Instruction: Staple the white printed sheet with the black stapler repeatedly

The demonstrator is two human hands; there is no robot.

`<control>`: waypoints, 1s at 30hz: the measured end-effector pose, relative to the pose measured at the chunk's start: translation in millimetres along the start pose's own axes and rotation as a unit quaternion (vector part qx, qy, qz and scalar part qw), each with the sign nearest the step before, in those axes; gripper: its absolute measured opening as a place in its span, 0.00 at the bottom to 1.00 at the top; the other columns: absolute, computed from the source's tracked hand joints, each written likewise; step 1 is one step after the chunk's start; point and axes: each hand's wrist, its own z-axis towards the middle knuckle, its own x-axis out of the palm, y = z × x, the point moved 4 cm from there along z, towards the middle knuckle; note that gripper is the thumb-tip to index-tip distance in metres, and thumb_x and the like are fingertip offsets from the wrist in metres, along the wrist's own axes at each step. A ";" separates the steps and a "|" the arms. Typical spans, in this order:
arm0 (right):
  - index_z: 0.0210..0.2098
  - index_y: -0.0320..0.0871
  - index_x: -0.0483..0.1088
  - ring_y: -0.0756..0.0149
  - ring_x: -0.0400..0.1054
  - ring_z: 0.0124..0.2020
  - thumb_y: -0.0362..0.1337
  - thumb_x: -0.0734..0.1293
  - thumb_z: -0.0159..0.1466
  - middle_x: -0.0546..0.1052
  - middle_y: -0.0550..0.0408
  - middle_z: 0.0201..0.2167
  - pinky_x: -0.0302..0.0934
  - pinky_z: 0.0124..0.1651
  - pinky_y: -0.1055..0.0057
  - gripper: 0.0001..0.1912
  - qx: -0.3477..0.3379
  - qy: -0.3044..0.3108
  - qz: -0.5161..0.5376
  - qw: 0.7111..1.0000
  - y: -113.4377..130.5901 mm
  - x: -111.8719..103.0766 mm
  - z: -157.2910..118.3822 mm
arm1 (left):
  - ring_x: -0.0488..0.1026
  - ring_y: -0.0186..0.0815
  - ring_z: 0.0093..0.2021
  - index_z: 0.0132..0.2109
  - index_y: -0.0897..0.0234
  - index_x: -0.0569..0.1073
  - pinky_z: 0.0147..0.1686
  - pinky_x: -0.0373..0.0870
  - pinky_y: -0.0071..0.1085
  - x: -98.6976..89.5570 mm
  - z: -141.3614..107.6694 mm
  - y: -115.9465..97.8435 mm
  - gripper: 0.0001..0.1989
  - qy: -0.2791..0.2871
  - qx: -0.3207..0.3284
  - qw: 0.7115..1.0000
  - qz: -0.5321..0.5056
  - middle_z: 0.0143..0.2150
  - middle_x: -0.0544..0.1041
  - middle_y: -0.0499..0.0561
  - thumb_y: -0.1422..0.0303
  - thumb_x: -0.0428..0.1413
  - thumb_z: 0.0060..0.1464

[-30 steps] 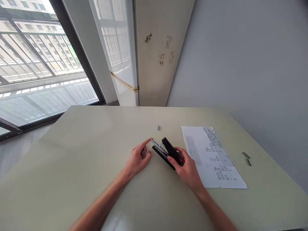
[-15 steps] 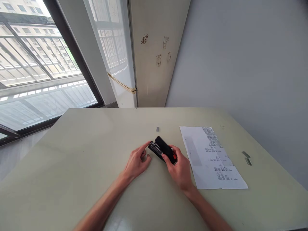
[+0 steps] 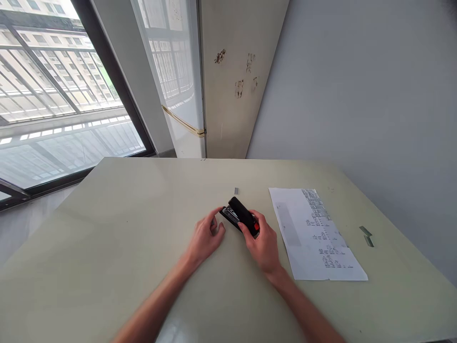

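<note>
Stapler (image 3: 243,214) open in R hand (image 3: 263,243), L fingertip (image 3: 218,209) prob. touching

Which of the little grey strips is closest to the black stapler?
The small grey strip lying alone, just beyond the black stapler. The other two grey strips lie close together, right of the white printed paper.

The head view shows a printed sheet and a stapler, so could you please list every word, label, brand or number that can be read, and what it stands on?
No text here can be read with certainty.
Printed sheet: several blocks of dark print, too small and blurred to quote.
Black stapler: no readable brand or label.
Fridge: brownish marks on its side, no readable lettering.
</note>
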 end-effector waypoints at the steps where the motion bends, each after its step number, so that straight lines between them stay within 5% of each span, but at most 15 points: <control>1: 0.58 0.47 0.69 0.54 0.79 0.47 0.53 0.65 0.72 0.83 0.47 0.51 0.71 0.48 0.59 0.22 -0.004 -0.002 -0.003 1.000 -1.7 0.6 2.1 | 0.56 0.32 0.26 0.57 0.60 0.77 0.32 0.55 0.30 -2.8 1.7 2.6 0.18 -0.018 -0.025 0.998 -0.060 0.26 0.59 0.40 0.65 0.58 0.61; 3: 0.58 0.46 0.69 0.53 0.79 0.47 0.53 0.64 0.72 0.83 0.47 0.51 0.71 0.49 0.59 0.22 -0.017 -0.006 -0.014 1.000 -4.3 3.6 7.9 | 0.53 0.31 0.26 0.45 0.62 0.78 0.30 0.50 0.30 -7.4 5.2 8.7 0.11 -0.047 -0.072 0.979 -0.184 0.25 0.59 0.40 0.60 0.62 0.62; 6: 0.59 0.47 0.68 0.53 0.78 0.48 0.52 0.64 0.72 0.82 0.46 0.52 0.71 0.49 0.59 0.22 -0.048 -0.005 -0.036 0.998 -4.9 15.7 20.2 | 0.50 0.30 0.26 0.30 0.64 0.71 0.27 0.46 0.30 -10.3 10.4 15.5 0.21 -0.046 -0.108 0.949 -0.293 0.24 0.59 0.42 0.53 0.64 0.61; 9: 0.59 0.46 0.68 0.53 0.78 0.50 0.49 0.63 0.73 0.82 0.46 0.53 0.71 0.50 0.59 0.20 -0.098 0.001 -0.069 0.993 -0.3 37.4 36.2 | 0.49 0.28 0.24 0.25 0.63 0.64 0.25 0.48 0.29 -10.0 14.9 19.1 0.28 -0.016 -0.132 0.915 -0.381 0.22 0.54 0.41 0.47 0.63 0.61; 12: 0.58 0.45 0.69 0.53 0.78 0.48 0.47 0.62 0.74 0.82 0.46 0.51 0.71 0.48 0.60 0.18 -0.138 0.018 -0.095 0.986 5.4 62.6 55.4 | 0.49 0.27 0.22 0.30 0.63 0.67 0.24 0.54 0.27 -11.2 18.0 20.4 0.25 0.001 -0.158 0.865 -0.477 0.24 0.52 0.40 0.48 0.60 0.63; 15: 0.57 0.46 0.70 0.54 0.78 0.46 0.45 0.62 0.74 0.83 0.47 0.49 0.71 0.47 0.60 0.17 -0.151 0.032 -0.097 0.983 10.5 78.4 72.3 | 0.61 0.28 0.24 0.39 0.66 0.75 0.27 0.66 0.27 -14.1 19.3 20.7 0.18 0.002 -0.185 0.812 -0.554 0.27 0.64 0.45 0.54 0.58 0.66; 18: 0.58 0.46 0.69 0.53 0.76 0.53 0.43 0.63 0.74 0.80 0.45 0.53 0.70 0.55 0.57 0.16 -0.167 0.029 -0.089 0.982 19.4 75.9 73.6 | 0.76 0.34 0.36 0.47 0.70 0.78 0.39 0.76 0.29 -15.1 19.0 21.0 0.17 -0.001 -0.215 0.762 -0.611 0.39 0.78 0.57 0.58 0.54 0.70; 21: 0.57 0.47 0.70 0.55 0.70 0.62 0.41 0.61 0.75 0.76 0.44 0.58 0.66 0.64 0.54 0.14 -0.197 -0.008 -0.062 0.978 32.9 60.2 53.5 | 0.80 0.40 0.50 0.53 0.74 0.78 0.52 0.76 0.33 -12.2 17.6 20.5 0.22 -0.004 -0.238 0.721 -0.650 0.52 0.81 0.65 0.60 0.48 0.73; 30: 0.41 0.46 0.76 0.43 0.55 0.73 0.43 0.68 0.72 0.62 0.41 0.71 0.63 0.68 0.41 0.08 -0.196 0.023 -0.101 0.975 48.9 61.6 3.0 | 0.71 0.53 0.67 0.58 0.70 0.78 0.64 0.69 0.46 5.8 4.6 4.8 0.26 0.098 -0.201 0.742 -0.632 0.63 0.77 0.66 0.53 0.53 0.70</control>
